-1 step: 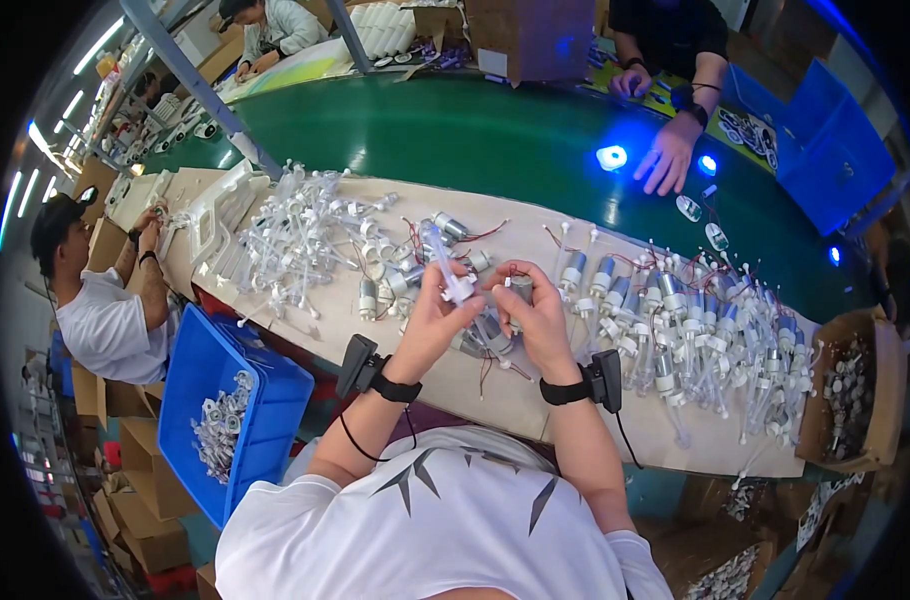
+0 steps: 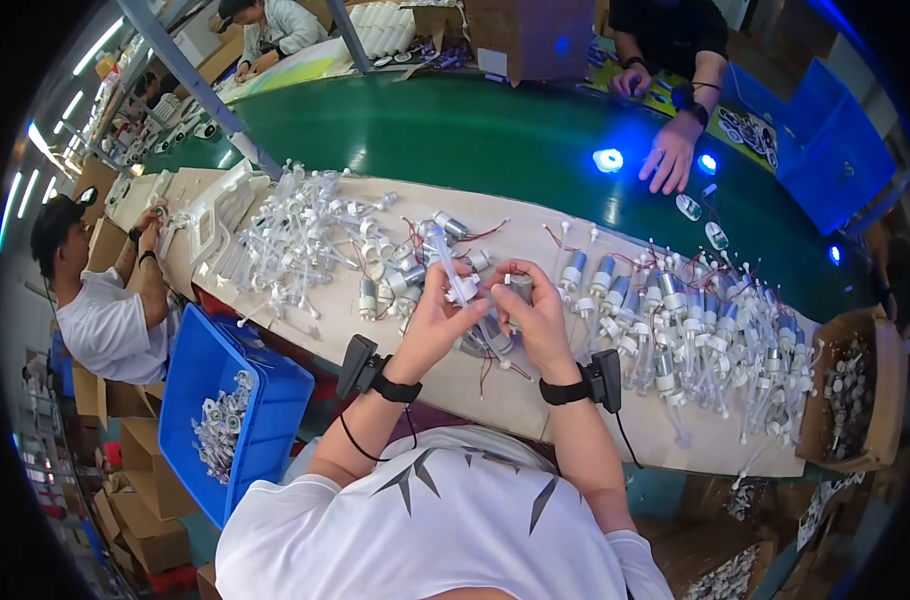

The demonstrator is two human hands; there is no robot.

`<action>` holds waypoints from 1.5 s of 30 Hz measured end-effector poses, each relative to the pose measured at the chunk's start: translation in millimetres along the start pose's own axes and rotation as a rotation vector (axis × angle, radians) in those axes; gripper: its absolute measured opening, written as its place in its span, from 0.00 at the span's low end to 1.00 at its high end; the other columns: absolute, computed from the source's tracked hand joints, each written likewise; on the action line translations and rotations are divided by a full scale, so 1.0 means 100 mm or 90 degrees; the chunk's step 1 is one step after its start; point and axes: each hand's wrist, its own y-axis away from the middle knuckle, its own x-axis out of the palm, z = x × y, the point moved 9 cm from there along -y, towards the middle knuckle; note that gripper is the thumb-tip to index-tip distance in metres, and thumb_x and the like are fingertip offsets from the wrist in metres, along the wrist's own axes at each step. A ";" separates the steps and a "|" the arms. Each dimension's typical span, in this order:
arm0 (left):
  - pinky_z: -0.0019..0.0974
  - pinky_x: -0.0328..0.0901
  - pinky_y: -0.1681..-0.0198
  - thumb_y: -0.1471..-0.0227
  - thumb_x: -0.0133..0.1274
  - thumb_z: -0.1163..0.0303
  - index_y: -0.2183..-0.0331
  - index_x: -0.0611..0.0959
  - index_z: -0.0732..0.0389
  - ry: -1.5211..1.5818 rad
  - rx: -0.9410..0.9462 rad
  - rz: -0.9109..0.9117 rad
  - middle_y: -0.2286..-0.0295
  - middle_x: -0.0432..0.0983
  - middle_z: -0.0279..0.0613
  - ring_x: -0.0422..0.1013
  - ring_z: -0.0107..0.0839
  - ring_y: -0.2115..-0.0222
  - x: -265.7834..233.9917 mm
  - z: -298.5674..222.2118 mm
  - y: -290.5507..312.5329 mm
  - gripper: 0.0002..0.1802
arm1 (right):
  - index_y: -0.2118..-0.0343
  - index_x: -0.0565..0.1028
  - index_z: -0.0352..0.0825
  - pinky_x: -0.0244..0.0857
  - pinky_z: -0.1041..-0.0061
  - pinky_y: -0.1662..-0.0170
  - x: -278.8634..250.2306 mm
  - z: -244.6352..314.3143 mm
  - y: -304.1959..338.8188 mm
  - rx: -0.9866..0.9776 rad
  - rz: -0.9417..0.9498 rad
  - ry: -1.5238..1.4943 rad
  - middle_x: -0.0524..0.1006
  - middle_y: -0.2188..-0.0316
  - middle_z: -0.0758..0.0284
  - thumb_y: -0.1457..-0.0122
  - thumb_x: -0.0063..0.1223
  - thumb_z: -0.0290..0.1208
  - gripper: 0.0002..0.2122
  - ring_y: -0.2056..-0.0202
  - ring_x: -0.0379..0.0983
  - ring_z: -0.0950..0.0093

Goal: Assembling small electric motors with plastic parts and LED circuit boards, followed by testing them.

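Note:
Over the middle of the bench, my left hand (image 2: pixel 440 318) is closed on a clear plastic tube with a white fitting (image 2: pixel 461 289), which tilts up and away from me. Close beside it, my right hand (image 2: pixel 537 318) pinches a small grey cylindrical motor (image 2: pixel 520 287); the fingers hide part of it. The two pieces are very near each other, and I cannot tell whether they touch. Beneath and behind my hands lie loose silver motors (image 2: pixel 368 297) with thin red wires. To the left is a heap of clear tubes with white fittings (image 2: pixel 310 225).
Motors joined to tubes (image 2: pixel 675 320) cover the bench's right side, with a cardboard box (image 2: pixel 880 400) at its end. A blue bin (image 2: pixel 300 385) stands at my left. Beyond the bench runs a green belt (image 2: pixel 395 125), where a co-worker's hand (image 2: pixel 670 160) reaches near glowing blue lights.
The clear tube in my left hand has shifted slightly toward the right hand. Across the belt, the co-worker's hand has moved a little. My right hand looks almost still.

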 end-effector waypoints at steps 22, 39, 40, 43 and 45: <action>0.41 0.61 0.54 0.58 0.54 0.77 0.52 0.68 0.61 -0.754 0.424 0.169 0.67 0.70 0.46 0.66 0.43 0.62 0.45 -0.76 0.18 0.28 | 0.66 0.71 0.33 0.54 0.90 0.79 0.04 0.21 0.07 -0.114 0.004 0.255 0.72 0.76 0.76 0.53 0.55 0.20 0.10 0.81 0.59 0.93; 0.29 0.64 0.75 0.52 0.52 0.77 0.65 0.77 0.64 -0.451 0.128 -0.008 0.76 0.72 0.46 0.70 0.33 0.78 0.15 -0.30 0.09 0.08 | 0.71 0.68 0.36 0.52 0.82 0.77 -0.48 -0.01 -0.02 -0.053 -0.200 -0.043 0.64 0.83 0.73 0.38 0.35 0.43 0.15 0.80 0.59 0.84; 0.29 0.64 0.75 0.53 0.52 0.77 0.66 0.77 0.64 -0.452 0.209 0.000 0.76 0.72 0.46 0.70 0.33 0.78 0.18 -0.34 0.08 0.08 | 0.71 0.68 0.36 0.52 0.82 0.79 -0.47 -0.01 -0.02 -0.037 -0.194 -0.062 0.65 0.83 0.73 0.39 0.36 0.44 0.15 0.82 0.59 0.84; 0.30 0.64 0.75 0.53 0.52 0.77 0.66 0.77 0.65 -0.436 0.259 0.008 0.75 0.72 0.46 0.69 0.34 0.78 0.23 -0.40 0.11 0.08 | 0.70 0.68 0.36 0.51 0.82 0.80 -0.39 -0.03 -0.02 -0.018 -0.169 -0.119 0.66 0.82 0.72 0.40 0.40 0.46 0.16 0.83 0.59 0.84; 0.30 0.63 0.75 0.53 0.52 0.78 0.67 0.77 0.66 -0.419 0.234 0.013 0.75 0.71 0.46 0.69 0.35 0.78 0.25 -0.38 0.09 0.08 | 0.69 0.68 0.36 0.51 0.82 0.81 -0.36 -0.04 -0.03 -0.021 -0.152 -0.156 0.67 0.82 0.71 0.41 0.42 0.47 0.16 0.84 0.59 0.84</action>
